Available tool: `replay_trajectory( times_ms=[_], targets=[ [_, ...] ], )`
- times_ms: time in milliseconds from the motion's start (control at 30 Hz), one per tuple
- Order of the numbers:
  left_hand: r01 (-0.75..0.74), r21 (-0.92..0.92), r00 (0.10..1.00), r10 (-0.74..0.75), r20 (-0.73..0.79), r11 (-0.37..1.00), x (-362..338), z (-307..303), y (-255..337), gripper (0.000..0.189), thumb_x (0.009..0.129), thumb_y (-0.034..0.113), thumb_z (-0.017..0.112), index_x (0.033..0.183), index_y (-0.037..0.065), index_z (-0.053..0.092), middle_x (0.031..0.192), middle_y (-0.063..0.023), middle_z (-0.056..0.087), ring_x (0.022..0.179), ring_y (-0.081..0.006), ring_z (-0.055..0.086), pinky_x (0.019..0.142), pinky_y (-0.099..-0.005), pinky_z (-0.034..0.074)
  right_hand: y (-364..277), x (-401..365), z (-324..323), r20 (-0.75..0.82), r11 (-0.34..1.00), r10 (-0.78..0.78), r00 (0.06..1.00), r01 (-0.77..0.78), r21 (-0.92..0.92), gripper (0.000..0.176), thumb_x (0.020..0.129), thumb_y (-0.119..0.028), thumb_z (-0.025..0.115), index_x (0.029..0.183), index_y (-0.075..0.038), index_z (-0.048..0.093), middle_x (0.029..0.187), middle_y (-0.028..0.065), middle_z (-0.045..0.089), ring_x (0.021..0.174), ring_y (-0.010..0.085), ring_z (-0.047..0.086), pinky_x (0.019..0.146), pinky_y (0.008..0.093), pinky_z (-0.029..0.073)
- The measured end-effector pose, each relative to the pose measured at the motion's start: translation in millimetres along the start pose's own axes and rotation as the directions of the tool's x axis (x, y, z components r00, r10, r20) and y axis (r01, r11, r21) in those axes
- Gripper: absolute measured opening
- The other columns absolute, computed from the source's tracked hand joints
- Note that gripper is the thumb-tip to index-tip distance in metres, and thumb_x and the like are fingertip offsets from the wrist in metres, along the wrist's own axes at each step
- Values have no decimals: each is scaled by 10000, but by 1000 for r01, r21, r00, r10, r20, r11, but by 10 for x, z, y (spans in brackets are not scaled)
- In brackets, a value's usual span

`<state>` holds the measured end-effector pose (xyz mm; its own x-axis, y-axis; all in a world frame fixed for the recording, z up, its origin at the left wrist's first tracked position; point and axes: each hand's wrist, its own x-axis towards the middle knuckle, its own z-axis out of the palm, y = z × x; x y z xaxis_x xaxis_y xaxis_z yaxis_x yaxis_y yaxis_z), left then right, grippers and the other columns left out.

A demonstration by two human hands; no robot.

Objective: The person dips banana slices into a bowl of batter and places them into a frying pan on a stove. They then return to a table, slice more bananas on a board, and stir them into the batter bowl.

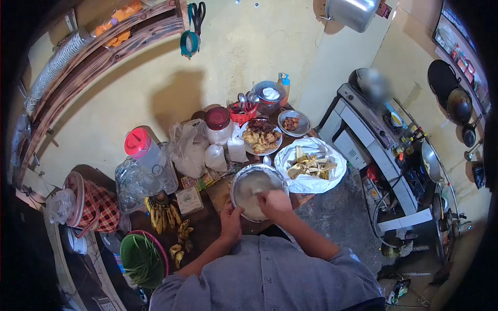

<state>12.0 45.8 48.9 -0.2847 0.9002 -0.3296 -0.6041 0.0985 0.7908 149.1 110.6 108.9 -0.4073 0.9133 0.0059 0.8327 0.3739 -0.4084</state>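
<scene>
A round metal bowl [285, 196] holding pale, creamy batter [250, 187] sits at the table's front edge. My left hand [231, 222] grips its near left rim, thumb up against the side. Over the bowl's right side, my right hand [275, 204] is closed in a fist, blurred by motion; what it holds is hidden beneath the fingers. Right of the bowl lies a white plastic bag [336, 168] spread under banana peels [306, 167]. Behind the bowl, a plate of fried pieces [261, 139] stands beside small white bags [237, 150].
To the left are a bunch of bananas [158, 215], a square plastic tub [189, 200], a pitcher with red lid [139, 144] and a green basket [136, 259] with leaves. A strainer [294, 123] stands behind. A stove [365, 111] is at the right.
</scene>
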Motion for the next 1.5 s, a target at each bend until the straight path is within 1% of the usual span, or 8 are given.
replay_trajectory(
  times_ms=[200, 367, 533, 633, 800, 1033, 1200, 1500],
  targets=[
    [88, -32, 996, -89, -32, 996, 33, -132, -20, 185, 754, 25, 500, 933, -1, 541, 871, -75, 578, 769, -183, 592, 667, -324, 521, 201, 123, -170, 19, 943, 294, 956, -286, -172, 174, 749, -194, 552, 750, -61, 664, 726, 148, 639, 733, 334, 634, 654, 442, 506],
    [106, -29, 993, -107, -49, 994, 11, -99, 53, 175, 747, 19, 503, 918, 1, 534, 861, -87, 577, 759, -185, 589, 661, -332, 524, 237, 73, 76, 188, 978, -199, 962, 207, -23, 236, 761, -278, 562, 761, -69, 672, 696, 167, 622, 660, 325, 619, 608, 445, 490],
    [130, -28, 990, -131, -53, 991, 2, -141, 29, 181, 739, 8, 500, 917, -9, 526, 863, -93, 577, 755, -187, 588, 669, -329, 525, 322, 177, -17, 100, 967, 155, 983, -130, -219, 179, 756, -258, 561, 776, -130, 684, 700, 153, 626, 662, 315, 622, 600, 444, 488],
    [115, -23, 993, -115, -9, 993, -3, -54, 92, 195, 737, 3, 492, 928, -15, 525, 864, -92, 577, 759, -187, 591, 660, -323, 525, 173, 92, 130, 187, 950, -164, 968, 207, -235, 160, 764, -246, 556, 803, -158, 685, 729, 146, 630, 677, 307, 626, 588, 422, 495],
    [143, -48, 989, -144, -30, 989, -52, -51, 170, 191, 728, -6, 488, 909, -13, 549, 850, -87, 588, 771, -201, 595, 661, -335, 513, 276, 133, -263, 204, 951, 19, 979, 45, -304, 143, 762, -223, 552, 777, -127, 657, 710, 150, 616, 692, 307, 622, 558, 423, 488],
    [169, -75, 985, -170, -2, 983, 26, -88, 176, 186, 725, -7, 491, 900, 4, 552, 823, -77, 591, 739, -184, 597, 647, -318, 510, 192, -7, -381, 167, 898, -379, 910, 405, -169, 134, 701, -122, 549, 691, -39, 654, 680, 160, 622, 660, 316, 629, 572, 420, 503],
    [122, 34, 990, -124, 69, 992, 68, -151, 141, 197, 716, -7, 496, 908, -1, 545, 827, -75, 585, 757, -185, 589, 641, -325, 500, 177, 160, -369, 42, 921, -158, 987, 163, -355, 129, 710, -135, 549, 711, -84, 668, 687, 144, 623, 660, 304, 629, 583, 399, 505],
    [193, -2, 980, -193, 39, 981, -43, -12, 285, 206, 716, 0, 512, 915, -13, 563, 835, -74, 591, 754, -182, 587, 655, -308, 490, 114, 264, -532, 86, 827, -483, 871, 486, -282, 146, 735, -171, 552, 754, -71, 656, 676, 127, 619, 649, 270, 620, 559, 382, 497]
  ],
)
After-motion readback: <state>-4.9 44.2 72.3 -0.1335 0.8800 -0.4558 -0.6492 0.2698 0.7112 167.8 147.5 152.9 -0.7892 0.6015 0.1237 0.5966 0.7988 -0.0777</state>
